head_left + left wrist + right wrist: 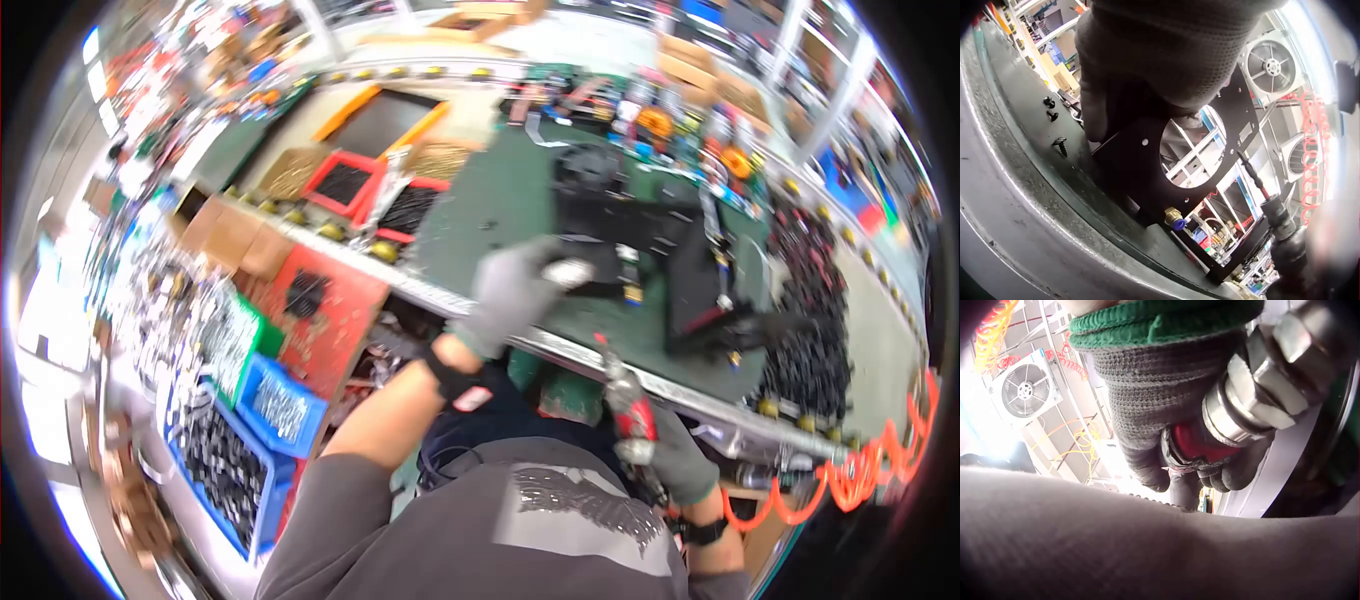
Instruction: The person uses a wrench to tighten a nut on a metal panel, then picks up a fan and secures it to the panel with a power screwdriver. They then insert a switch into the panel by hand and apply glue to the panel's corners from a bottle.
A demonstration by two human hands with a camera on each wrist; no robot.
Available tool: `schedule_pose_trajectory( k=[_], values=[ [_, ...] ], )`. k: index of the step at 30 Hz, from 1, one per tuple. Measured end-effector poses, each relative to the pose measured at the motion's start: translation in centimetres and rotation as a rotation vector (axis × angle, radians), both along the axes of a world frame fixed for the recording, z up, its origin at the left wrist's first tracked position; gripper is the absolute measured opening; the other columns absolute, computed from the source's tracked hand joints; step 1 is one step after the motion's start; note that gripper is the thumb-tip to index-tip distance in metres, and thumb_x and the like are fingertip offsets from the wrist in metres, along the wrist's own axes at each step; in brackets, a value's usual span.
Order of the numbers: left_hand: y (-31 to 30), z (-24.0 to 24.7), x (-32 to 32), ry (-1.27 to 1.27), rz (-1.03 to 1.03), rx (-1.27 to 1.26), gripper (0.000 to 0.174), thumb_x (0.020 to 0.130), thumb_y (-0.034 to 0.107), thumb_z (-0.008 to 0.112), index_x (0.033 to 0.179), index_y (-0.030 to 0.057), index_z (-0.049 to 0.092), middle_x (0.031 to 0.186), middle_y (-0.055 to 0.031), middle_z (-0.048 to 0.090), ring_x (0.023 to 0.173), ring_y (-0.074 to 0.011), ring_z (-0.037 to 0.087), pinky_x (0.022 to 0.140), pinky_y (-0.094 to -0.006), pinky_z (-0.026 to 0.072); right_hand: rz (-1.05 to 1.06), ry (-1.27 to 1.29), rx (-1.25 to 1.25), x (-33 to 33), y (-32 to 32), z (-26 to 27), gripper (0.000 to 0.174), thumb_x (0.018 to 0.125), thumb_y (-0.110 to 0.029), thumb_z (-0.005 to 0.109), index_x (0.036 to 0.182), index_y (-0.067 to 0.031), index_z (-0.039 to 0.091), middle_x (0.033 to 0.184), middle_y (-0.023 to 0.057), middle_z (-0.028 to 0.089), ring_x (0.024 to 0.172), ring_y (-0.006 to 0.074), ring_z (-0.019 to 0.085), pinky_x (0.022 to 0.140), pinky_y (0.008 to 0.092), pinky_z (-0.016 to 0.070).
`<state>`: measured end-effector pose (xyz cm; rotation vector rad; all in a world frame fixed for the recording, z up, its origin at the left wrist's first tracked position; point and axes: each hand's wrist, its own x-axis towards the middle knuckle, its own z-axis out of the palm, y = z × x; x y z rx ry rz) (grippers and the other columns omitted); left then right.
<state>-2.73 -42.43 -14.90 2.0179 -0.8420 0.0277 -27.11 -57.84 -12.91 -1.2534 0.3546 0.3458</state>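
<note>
A grey knit glove covers my left hand, which grips the edge of a black metal frame on the green work mat. In the left wrist view, the frame's plate has a large round hole, and the glove's fingers overlap its upper rim. A brass fitting with a blue ring sticks out of the plate. My right hand, also gloved, holds a red air screwdriver near the table's front edge, bit pointing up. Loose black screws lie on the mat beside the plate.
Red bins of small dark parts stand left of the mat. Blue bins sit lower left. Fittings and coils crowd the back. Black parts are heaped at the right, near a coiled orange hose.
</note>
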Motion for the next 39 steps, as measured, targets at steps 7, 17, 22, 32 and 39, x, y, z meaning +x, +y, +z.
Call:
schedule_pose_trajectory(
  k=[7,17,22,32,39],
  values=[
    [5.0,1.6,1.3,0.090,0.013,0.110,0.057,0.079,0.038,0.080,0.123,0.0064,0.062,0.109,-0.0127,0.070,0.098,-0.0250,0.069,0.087,-0.0357,0.0529,-0.090,0.180,-0.125,-0.4,0.4,-0.6,0.027,0.073,-0.011,0.072,0.094,-0.0020,0.057,0.070,0.0034,0.057,0.054,0.0118,0.055,0.050,0.0250,0.0437],
    [30.2,2.1,13.1,0.241,0.580,0.974,0.103,0.056,0.039,0.091,0.143,0.0081,0.046,0.130,-0.0178,0.063,0.120,-0.0328,0.060,0.101,-0.0396,0.0472,0.035,0.151,-0.060,1.6,0.8,-0.6,0.027,0.075,-0.012,0.071,0.095,-0.0024,0.056,0.071,0.0003,0.052,0.055,0.0083,0.049,0.050,0.0253,0.0418],
    [30.6,1.1,13.7,0.432,0.538,0.920,0.107,0.059,0.040,0.089,0.149,0.0107,0.038,0.139,-0.0174,0.055,0.127,-0.0334,0.054,0.106,-0.0397,0.0435,0.081,0.120,-0.082,1.8,0.7,-1.7,0.029,0.075,-0.014,0.072,0.096,-0.0032,0.056,0.073,-0.0017,0.050,0.060,0.0061,0.047,0.054,0.0236,0.0406],
    [30.8,0.5,13.4,0.390,0.449,0.804,0.086,0.059,0.027,0.084,0.134,0.0027,0.050,0.111,-0.0161,0.069,0.101,-0.0278,0.067,0.086,-0.0393,0.0541,0.132,0.042,-0.078,1.7,-0.3,-0.9,0.049,0.079,-0.020,0.074,0.120,0.0007,0.056,0.085,-0.0015,0.052,0.070,0.0063,0.045,0.062,0.0235,0.0404],
    [29.3,3.5,12.1,0.055,0.590,0.932,0.095,0.048,0.023,0.094,0.133,0.0088,0.054,0.116,-0.0153,0.064,0.109,-0.0328,0.063,0.094,-0.0392,0.0507,0.092,-0.125,-0.089,0.8,-1.1,-2.4,0.044,0.082,-0.021,0.075,0.115,0.0011,0.056,0.084,-0.0004,0.054,0.072,0.0085,0.048,0.065,0.0257,0.0420]
  ],
)
